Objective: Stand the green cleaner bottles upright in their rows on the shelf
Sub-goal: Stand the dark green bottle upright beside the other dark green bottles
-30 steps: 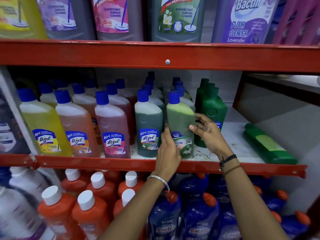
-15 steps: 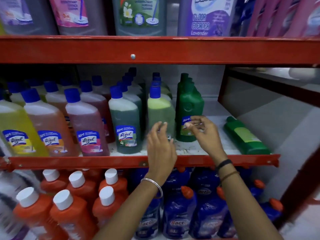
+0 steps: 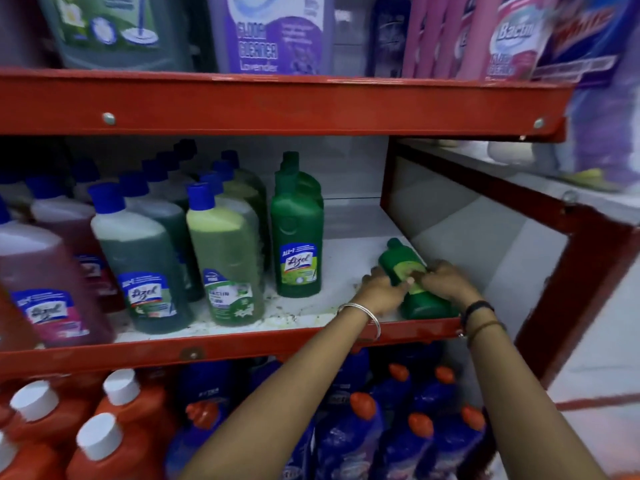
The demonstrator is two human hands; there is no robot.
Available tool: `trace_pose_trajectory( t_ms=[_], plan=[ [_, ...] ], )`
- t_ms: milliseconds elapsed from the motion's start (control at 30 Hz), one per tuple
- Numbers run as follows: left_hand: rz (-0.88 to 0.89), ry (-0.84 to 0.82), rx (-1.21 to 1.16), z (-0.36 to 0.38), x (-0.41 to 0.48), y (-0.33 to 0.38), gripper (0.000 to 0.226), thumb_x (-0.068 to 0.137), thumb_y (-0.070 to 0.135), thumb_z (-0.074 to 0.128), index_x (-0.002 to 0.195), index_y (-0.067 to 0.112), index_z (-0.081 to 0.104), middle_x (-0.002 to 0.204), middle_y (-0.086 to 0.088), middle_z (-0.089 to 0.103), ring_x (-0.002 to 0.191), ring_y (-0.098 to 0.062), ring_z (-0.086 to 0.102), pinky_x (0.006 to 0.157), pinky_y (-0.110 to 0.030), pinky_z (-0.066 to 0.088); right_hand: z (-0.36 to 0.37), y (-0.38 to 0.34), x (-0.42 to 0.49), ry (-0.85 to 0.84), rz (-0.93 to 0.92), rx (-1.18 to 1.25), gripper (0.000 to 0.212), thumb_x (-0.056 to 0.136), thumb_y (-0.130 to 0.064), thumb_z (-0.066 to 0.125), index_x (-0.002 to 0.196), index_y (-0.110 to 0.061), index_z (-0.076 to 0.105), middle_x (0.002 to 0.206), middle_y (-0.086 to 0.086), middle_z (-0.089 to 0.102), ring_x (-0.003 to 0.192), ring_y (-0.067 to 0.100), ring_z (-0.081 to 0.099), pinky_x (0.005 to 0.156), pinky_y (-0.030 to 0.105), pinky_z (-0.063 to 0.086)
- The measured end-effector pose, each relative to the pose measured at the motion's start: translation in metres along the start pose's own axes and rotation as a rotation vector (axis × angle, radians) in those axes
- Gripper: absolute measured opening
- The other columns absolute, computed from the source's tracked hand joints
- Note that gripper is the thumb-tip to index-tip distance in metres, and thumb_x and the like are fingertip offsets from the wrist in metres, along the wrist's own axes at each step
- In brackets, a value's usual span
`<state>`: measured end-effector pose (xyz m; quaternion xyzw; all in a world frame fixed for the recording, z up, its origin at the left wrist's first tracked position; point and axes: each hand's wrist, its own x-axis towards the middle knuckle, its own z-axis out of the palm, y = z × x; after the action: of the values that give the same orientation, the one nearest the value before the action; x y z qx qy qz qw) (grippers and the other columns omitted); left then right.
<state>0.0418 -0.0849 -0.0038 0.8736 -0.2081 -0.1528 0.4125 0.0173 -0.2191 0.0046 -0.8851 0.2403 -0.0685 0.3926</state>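
Observation:
A dark green cleaner bottle (image 3: 420, 299) lies on its side at the right end of the white middle shelf (image 3: 349, 251), cap pointing toward the back. My left hand (image 3: 382, 289) grips its left side and my right hand (image 3: 446, 280) grips its right side, both over the yellow-green label. A row of upright dark green bottles (image 3: 296, 237) stands just left of it, the front one showing a blue label. Left of that row stands a light green bottle with a blue cap (image 3: 225, 258).
More blue-capped bottles (image 3: 138, 258) in green and pink fill the shelf to the left. A red shelf rail (image 3: 225, 348) runs along the front edge and a red frame post (image 3: 568, 289) stands at the right. Orange and blue bottles sit below, large jugs above.
Both hands left the upright bottles and moved right onto the lying green bottle. The view has shifted right with them.

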Motion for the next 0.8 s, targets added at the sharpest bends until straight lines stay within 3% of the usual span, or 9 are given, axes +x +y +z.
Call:
trace_pose_trajectory(
  t_ms=[133, 200, 267, 333, 433, 500, 567, 667, 800],
  plan=[
    [-0.049, 0.084, -0.181, 0.018, 0.005, 0.007, 0.058, 0.088, 0.035, 0.055, 0.130, 0.001, 0.032, 0.132, -0.020, 0.045, 0.117, -0.032, 0.051, 0.092, -0.030, 0.045, 0.010, 0.012, 0.004, 0.023, -0.118, 0.257, 0.050, 0.090, -0.018, 0.057, 0.132, 0.003, 0.041, 0.118, 0.011, 0.057, 0.105, 0.027, 0.056, 0.078, 0.020, 0.041],
    [-0.026, 0.201, -0.220, 0.023, 0.004, 0.007, 0.051, 0.085, 0.027, 0.059, 0.123, 0.002, 0.037, 0.129, -0.021, 0.047, 0.114, -0.035, 0.053, 0.094, -0.038, 0.048, 0.012, 0.012, 0.001, 0.076, -0.240, 0.407, 0.036, 0.089, -0.008, 0.057, 0.122, 0.003, 0.046, 0.096, 0.002, 0.061, 0.087, 0.019, 0.059, 0.063, 0.009, 0.045],
    [0.002, 0.295, -0.203, 0.018, -0.003, 0.004, 0.048, 0.082, 0.023, 0.060, 0.121, 0.004, 0.038, 0.128, -0.018, 0.048, 0.113, -0.037, 0.053, 0.093, -0.042, 0.047, 0.013, 0.005, -0.006, 0.080, -0.341, 0.561, 0.029, 0.087, 0.001, 0.056, 0.113, -0.009, 0.047, 0.087, -0.009, 0.058, 0.073, 0.002, 0.060, 0.056, 0.003, 0.045],
    [0.025, 0.369, -0.164, 0.006, -0.013, -0.001, 0.044, 0.079, 0.018, 0.060, 0.119, 0.011, 0.043, 0.124, -0.014, 0.052, 0.111, -0.037, 0.054, 0.090, -0.041, 0.047, 0.017, -0.002, -0.011, 0.018, -0.428, 0.655, 0.034, 0.084, 0.002, 0.060, 0.106, -0.022, 0.051, 0.096, -0.007, 0.063, 0.075, -0.001, 0.066, 0.065, 0.010, 0.053],
    [0.048, 0.456, -0.207, -0.015, -0.034, -0.013, 0.044, 0.073, 0.010, 0.056, 0.115, 0.020, 0.048, 0.115, -0.010, 0.058, 0.103, -0.035, 0.059, 0.085, -0.040, 0.050, 0.033, -0.014, -0.021, -0.071, -0.522, 0.650, 0.041, 0.078, -0.011, 0.069, 0.109, -0.035, 0.058, 0.122, 0.013, 0.059, 0.103, 0.018, 0.065, 0.086, 0.032, 0.056],
    [0.036, 0.533, -0.205, -0.030, -0.049, -0.021, 0.052, 0.074, 0.006, 0.055, 0.123, 0.020, 0.044, 0.120, -0.010, 0.058, 0.106, -0.035, 0.058, 0.084, -0.036, 0.049, 0.048, -0.027, -0.030, -0.092, -0.563, 0.645, 0.051, 0.076, -0.018, 0.070, 0.123, -0.029, 0.052, 0.134, 0.014, 0.050, 0.115, 0.024, 0.059, 0.093, 0.037, 0.052],
    [0.041, 0.619, -0.160, -0.045, -0.064, -0.034, 0.056, 0.076, 0.005, 0.057, 0.129, 0.016, 0.041, 0.129, -0.011, 0.055, 0.113, -0.034, 0.055, 0.087, -0.038, 0.046, 0.066, -0.041, -0.038, -0.131, -0.575, 0.684, 0.059, 0.077, -0.018, 0.068, 0.131, -0.017, 0.044, 0.136, 0.016, 0.047, 0.116, 0.024, 0.057, 0.090, 0.031, 0.053],
    [0.030, 0.713, -0.074, -0.065, -0.081, -0.056, 0.061, 0.078, 0.008, 0.058, 0.135, 0.014, 0.037, 0.140, -0.009, 0.046, 0.123, -0.032, 0.047, 0.094, -0.040, 0.042, 0.094, -0.061, -0.046, -0.221, -0.576, 0.740, 0.056, 0.084, -0.003, 0.061, 0.134, -0.008, 0.036, 0.125, 0.018, 0.053, 0.102, 0.017, 0.062, 0.077, 0.020, 0.054],
    [0.013, 0.750, 0.009, -0.073, -0.096, -0.074, 0.061, 0.083, 0.011, 0.058, 0.137, 0.012, 0.031, 0.142, -0.006, 0.041, 0.128, -0.028, 0.043, 0.094, -0.040, 0.039, 0.118, -0.072, -0.058, -0.234, -0.561, 0.788, 0.051, 0.086, 0.002, 0.056, 0.132, -0.009, 0.036, 0.117, 0.007, 0.057, 0.102, 0.012, 0.060, 0.077, 0.018, 0.053]
  ],
)
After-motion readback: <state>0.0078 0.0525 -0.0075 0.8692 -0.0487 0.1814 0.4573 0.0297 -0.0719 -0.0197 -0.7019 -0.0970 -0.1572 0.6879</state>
